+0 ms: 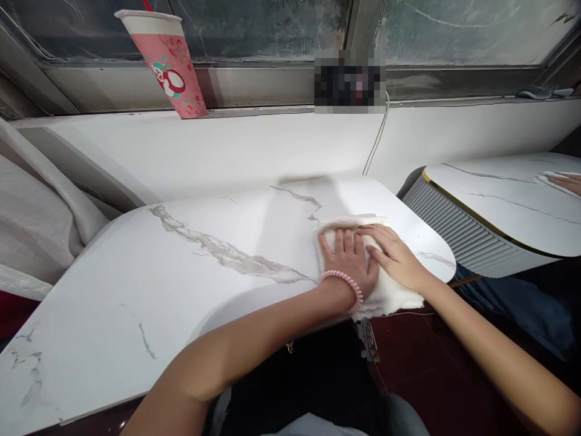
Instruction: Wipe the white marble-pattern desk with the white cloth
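Note:
A fluffy white cloth (pixel 385 298) lies on the white marble-patterned tabletop (pixel 181 303), near its right end, with a corner hanging past the front edge. Pressed flat on the cloth is my left hand (pixel 348 261), fingers spread, a pink coiled band around its wrist. My right hand (pixel 399 257) rests on the cloth's right side, close beside the left thumb. Its fingers are stretched out over the fabric, pointing left.
A pink paper cup (pixel 175 72) with a red straw stands on the window ledge. Farther right on the ledge is a blurred-out object (pixel 349 85) with a thin cable. At right, another person's hand (pixel 567 181) touches a cloth on a second table (pixel 508 194). A pale curtain (pixel 36 194) hangs at left.

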Motion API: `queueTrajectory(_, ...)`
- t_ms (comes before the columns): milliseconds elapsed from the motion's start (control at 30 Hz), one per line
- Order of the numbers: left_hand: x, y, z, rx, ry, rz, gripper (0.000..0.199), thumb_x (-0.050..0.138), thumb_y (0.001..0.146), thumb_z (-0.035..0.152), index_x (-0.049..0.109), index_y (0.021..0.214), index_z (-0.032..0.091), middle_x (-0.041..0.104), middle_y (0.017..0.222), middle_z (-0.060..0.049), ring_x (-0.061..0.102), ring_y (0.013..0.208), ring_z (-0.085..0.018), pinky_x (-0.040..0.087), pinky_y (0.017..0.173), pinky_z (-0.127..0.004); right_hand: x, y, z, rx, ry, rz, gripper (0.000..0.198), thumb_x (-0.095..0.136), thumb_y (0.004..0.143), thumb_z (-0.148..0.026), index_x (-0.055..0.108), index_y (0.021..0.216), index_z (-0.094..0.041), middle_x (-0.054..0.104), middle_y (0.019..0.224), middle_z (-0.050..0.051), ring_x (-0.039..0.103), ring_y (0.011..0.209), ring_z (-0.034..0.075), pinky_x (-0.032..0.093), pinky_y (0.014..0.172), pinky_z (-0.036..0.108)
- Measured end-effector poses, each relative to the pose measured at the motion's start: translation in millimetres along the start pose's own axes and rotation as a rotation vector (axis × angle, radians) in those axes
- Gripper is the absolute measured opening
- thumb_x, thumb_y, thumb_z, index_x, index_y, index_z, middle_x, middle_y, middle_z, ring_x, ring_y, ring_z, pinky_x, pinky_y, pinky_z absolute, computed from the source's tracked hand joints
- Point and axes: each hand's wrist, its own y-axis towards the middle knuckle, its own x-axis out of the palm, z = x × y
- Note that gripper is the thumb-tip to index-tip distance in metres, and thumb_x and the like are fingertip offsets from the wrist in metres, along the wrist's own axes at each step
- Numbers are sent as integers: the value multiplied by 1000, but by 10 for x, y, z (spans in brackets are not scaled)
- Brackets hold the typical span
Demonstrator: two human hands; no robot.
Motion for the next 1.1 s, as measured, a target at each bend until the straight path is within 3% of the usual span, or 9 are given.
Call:
queueTrajectory(267, 71, 495, -17, 34, -41, 77, 59, 30, 93, 40, 40, 142, 9, 36, 153, -16, 26, 142, -33, 10, 114, -66, -13, 302, 399, 28, -85, 51, 27, 44, 85, -26, 59, 107, -24, 63, 114, 7, 53, 113, 29, 37, 102, 51)
queueTrajectory(700, -57, 1519, -700, -69, -35, 72, 61, 24, 93, 44, 38, 145, 15, 35, 154, -9, 24, 144, -26, 7, 117, -59, 331, 1498, 973, 25, -79, 48, 31, 45, 77, -25, 63, 102, -21, 67, 109, 8, 54, 107, 30, 38, 101, 47)
queueTrajectory(933, -66, 1959, -682, -67, -14, 59, 57, 23, 94, 43, 40, 143, 18, 37, 153, -8, 25, 143, -24, 7, 118, -55, 264, 1755, 1289, 79, -77, 61, 35, 44, 79, -23, 65, 105, -13, 67, 112, 10, 55, 109, 28, 38, 102, 42)
queueTrajectory(1100, -4, 2120, -589, -75, -2, 84, 57, 22, 94, 41, 42, 141, 16, 39, 151, -9, 26, 143, -24, 8, 119, -55, 224, 1797, 1458, 109, -66, 118, 34, 46, 78, -27, 67, 102, -19, 69, 110, 7, 56, 108, 29, 40, 101, 45)
